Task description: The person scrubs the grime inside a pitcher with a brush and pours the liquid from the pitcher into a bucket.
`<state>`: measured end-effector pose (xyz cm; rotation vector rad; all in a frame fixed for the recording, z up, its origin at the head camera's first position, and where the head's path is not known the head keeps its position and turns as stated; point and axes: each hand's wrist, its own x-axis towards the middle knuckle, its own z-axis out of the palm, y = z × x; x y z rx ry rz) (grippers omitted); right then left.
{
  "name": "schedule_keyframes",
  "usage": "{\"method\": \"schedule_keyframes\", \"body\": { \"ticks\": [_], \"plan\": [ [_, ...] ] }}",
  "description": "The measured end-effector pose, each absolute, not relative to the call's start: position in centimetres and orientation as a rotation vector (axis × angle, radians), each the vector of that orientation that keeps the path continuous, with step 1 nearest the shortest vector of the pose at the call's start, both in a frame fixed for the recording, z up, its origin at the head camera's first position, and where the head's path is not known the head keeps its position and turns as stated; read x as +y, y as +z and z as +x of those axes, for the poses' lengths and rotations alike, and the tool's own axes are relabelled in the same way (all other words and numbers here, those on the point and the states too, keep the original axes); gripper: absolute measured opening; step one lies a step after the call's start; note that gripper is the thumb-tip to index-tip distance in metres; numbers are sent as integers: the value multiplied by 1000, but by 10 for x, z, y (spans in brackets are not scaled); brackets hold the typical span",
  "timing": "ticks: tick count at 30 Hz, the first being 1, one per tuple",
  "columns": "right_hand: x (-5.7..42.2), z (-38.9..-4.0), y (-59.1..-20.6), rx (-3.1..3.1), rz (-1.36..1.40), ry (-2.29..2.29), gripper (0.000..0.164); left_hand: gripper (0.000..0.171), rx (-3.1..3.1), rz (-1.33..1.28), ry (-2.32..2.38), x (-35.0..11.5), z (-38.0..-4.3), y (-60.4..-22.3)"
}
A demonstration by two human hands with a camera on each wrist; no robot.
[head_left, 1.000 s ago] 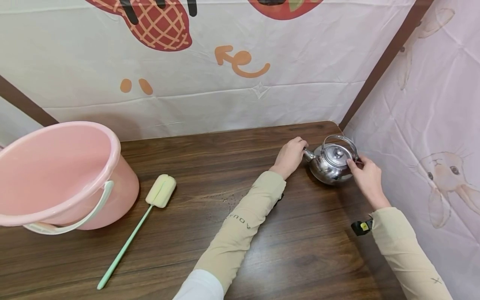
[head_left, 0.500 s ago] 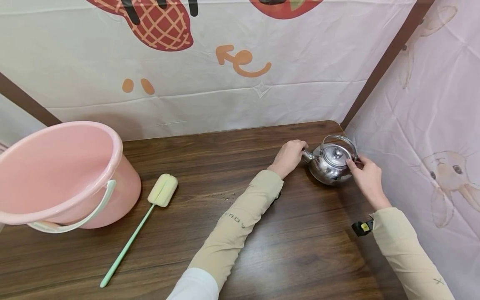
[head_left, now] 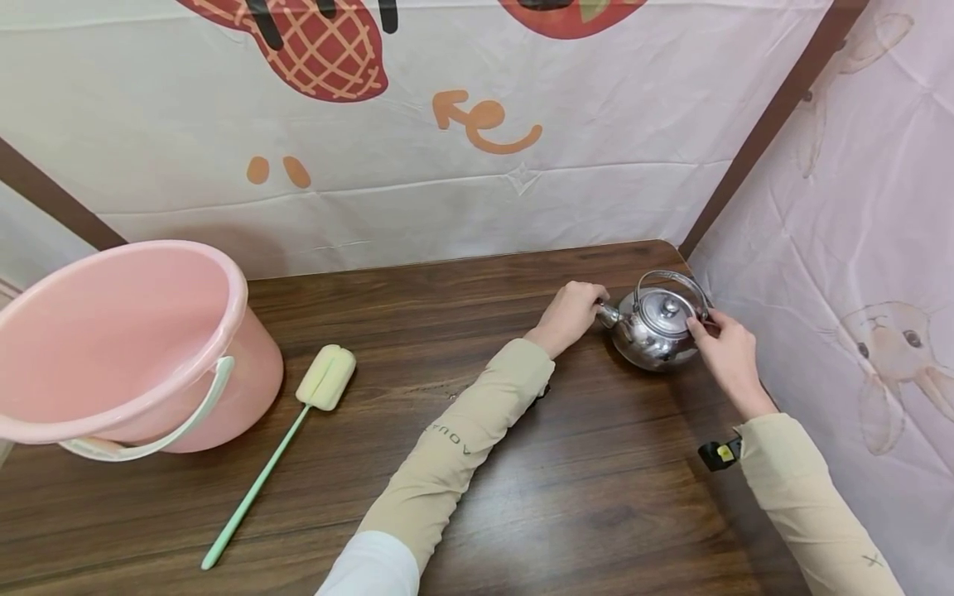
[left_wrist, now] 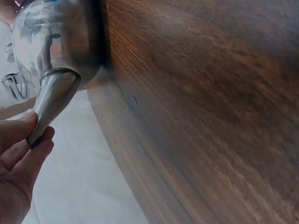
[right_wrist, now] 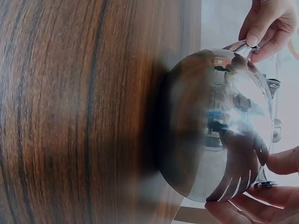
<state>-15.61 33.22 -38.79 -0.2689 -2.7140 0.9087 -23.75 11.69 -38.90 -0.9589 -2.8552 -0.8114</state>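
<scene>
1. head: the kettle [head_left: 647,346] is near the far right corner of the surface [head_left: 596,472], its lid [head_left: 662,308] on and its handle [head_left: 674,274] raised. the left hand [head_left: 572,314] grasps the spout [head_left: 609,314]; the right hand [head_left: 729,352] grasps the opposite side, by the handle's foot. as a judgement, both holds are made, and letting go is not yet done. only here do the bucket [head_left: 257,385], towards the left edge, and the sponge brush [head_left: 325,378], lying beside it, show; neither is being handled.

2. left wrist: this shows what the head view hides behind the back of the hand: thumb and fingers [left_wrist: 35,161] pinch the spout's tip from both sides.

3. right wrist: the right thumb and fingers grip the kettle's side, clearer than from above. its underside looks set down, but blur and shadow leave full contact with the surface uncertain.
</scene>
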Motion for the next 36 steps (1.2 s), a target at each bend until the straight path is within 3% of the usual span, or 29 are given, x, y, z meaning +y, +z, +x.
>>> {"method": "schedule_keyframes", "body": {
  "ticks": [36],
  "plan": [
    [315,-146,-384,-2771,-207,950,45,18,-2883,-1027,-940,84,-227,-381]
  ]
}}
